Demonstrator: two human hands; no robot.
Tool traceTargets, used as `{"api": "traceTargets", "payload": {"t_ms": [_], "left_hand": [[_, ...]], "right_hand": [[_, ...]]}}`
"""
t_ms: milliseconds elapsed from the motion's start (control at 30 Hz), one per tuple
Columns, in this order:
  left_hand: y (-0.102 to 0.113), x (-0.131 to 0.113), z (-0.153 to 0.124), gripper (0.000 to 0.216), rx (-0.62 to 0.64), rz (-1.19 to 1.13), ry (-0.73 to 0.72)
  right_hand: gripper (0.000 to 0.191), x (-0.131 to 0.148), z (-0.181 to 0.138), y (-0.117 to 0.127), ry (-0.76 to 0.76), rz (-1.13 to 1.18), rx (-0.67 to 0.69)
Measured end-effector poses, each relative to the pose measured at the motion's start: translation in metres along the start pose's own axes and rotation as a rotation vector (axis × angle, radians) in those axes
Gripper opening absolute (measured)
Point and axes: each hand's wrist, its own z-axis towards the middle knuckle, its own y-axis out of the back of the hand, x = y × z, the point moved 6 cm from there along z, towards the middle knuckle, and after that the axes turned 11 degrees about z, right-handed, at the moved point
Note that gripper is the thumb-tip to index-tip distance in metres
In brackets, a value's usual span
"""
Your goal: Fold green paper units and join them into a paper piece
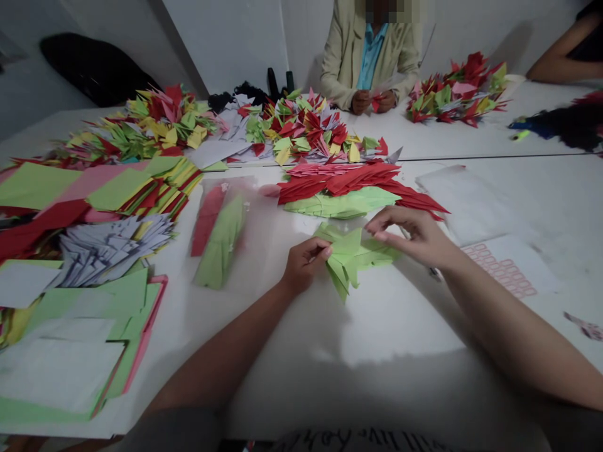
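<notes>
My left hand (306,262) pinches a light-green folded paper piece (346,254) with pointed flaps, which looks like an origami crane. Just right of it, my right hand (414,235) hovers with thumb and fingertips pressed together. Whatever is between those fingertips is too small to make out. Under and beside the held piece lie more flat green folded papers (377,254). Beyond my hands is a stack of green folded papers (343,202), with red folded papers (367,180) behind it.
Left of my hands lies a clear plastic bag (257,251) with red and green folded papers. Paper sheets (70,376) and grey folded papers (113,248) fill the left side. Colourful heaps (306,125) line the back. Opposite, a person (372,63) handles red paper. A printed sheet (506,267) lies right.
</notes>
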Motion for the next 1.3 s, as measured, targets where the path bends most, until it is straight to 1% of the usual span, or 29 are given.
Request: {"api": "traceTargets", "payload": {"t_ms": [67, 133, 167, 267, 333, 400, 467, 533, 633, 733, 800, 933, 1033, 1133, 1167, 1233, 1300], "left_hand": [[-0.001, 0.001, -0.001, 0.019, 0.009, -0.061, 0.016], [-0.002, 0.000, -0.001, 0.019, 0.025, -0.106, 0.006], [-0.003, 0.000, -0.002, 0.021, 0.042, -0.136, -0.002], [-0.007, 0.001, -0.002, 0.030, 0.099, -0.239, -0.006], [-0.009, 0.006, -0.001, 0.031, 0.095, -0.265, 0.009], [-0.010, 0.010, 0.000, 0.032, 0.068, -0.248, 0.013], [-0.012, 0.012, 0.000, 0.029, 0.062, -0.218, 0.011], [-0.013, 0.013, -0.001, 0.026, 0.078, -0.173, 0.010], [-0.014, 0.011, -0.003, 0.023, 0.095, -0.098, -0.019], [-0.013, 0.005, -0.004, 0.017, 0.114, -0.001, -0.089], [-0.011, -0.002, -0.004, 0.013, 0.128, 0.079, -0.176], [-0.006, -0.017, -0.004, 0.005, 0.114, 0.238, -0.361], [-0.005, -0.022, -0.005, 0.007, 0.119, 0.353, -0.429], [-0.004, -0.022, -0.005, 0.011, 0.115, 0.396, -0.475], [-0.003, -0.021, -0.005, 0.011, 0.105, 0.401, -0.476], [0.000, -0.018, -0.003, 0.008, 0.062, 0.406, -0.446], [0.005, -0.015, 0.000, 0.005, -0.003, 0.389, -0.385]], "right_hand": [[0.026, -0.002, 0.000, -0.019, -0.008, -0.063, 0.111], [0.024, -0.007, -0.001, -0.033, -0.007, -0.129, 0.146], [0.023, -0.010, -0.002, -0.037, -0.017, -0.150, 0.131], [0.025, -0.021, -0.003, -0.039, -0.080, -0.136, 0.017], [0.025, -0.027, -0.005, -0.038, -0.123, -0.093, -0.045], [0.026, -0.030, -0.006, -0.039, -0.150, -0.044, -0.073], [0.027, -0.031, -0.006, -0.043, -0.169, 0.029, -0.055], [0.026, -0.030, -0.006, -0.048, -0.185, 0.100, -0.003], [0.023, -0.028, -0.007, -0.054, -0.224, 0.116, 0.080], [0.021, -0.028, -0.009, -0.058, -0.242, 0.101, 0.162], [0.021, -0.029, -0.010, -0.060, -0.244, 0.115, 0.212], [0.022, -0.033, -0.010, -0.059, -0.276, 0.179, 0.230], [0.026, -0.032, -0.009, -0.054, -0.287, 0.232, 0.252], [0.027, -0.029, -0.008, -0.047, -0.280, 0.248, 0.269], [0.027, -0.029, -0.007, -0.044, -0.281, 0.259, 0.261], [0.026, -0.029, -0.005, -0.038, -0.268, 0.308, 0.175], [0.027, -0.027, -0.003, -0.029, -0.184, 0.342, -0.008]]}}
